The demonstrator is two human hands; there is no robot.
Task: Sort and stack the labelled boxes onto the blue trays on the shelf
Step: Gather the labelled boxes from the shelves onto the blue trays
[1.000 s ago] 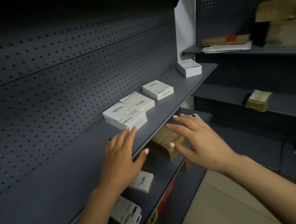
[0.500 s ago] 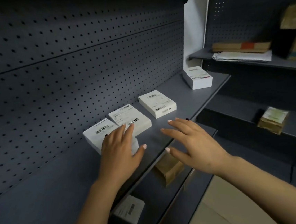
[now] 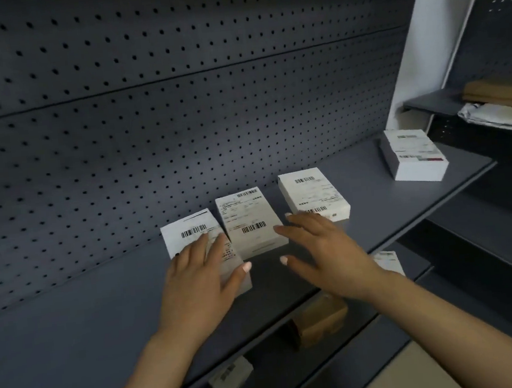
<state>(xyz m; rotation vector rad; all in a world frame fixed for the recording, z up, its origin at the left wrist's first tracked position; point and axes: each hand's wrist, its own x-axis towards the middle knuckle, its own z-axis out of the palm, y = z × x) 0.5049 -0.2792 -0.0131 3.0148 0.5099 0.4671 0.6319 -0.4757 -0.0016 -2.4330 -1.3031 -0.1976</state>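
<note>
Altogether, four white boxes (image 3: 312, 195) lie on one shelf (image 3: 406, 204).

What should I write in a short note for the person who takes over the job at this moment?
Left hand: open, flat on the nearest white box.
Right hand: open, hovering, holding nothing.
Boxes: three in a row on the grey shelf; a fourth white box at the far end.
Done: nothing stacked here.
Left: sorting and stacking; no blue tray in view.
</note>
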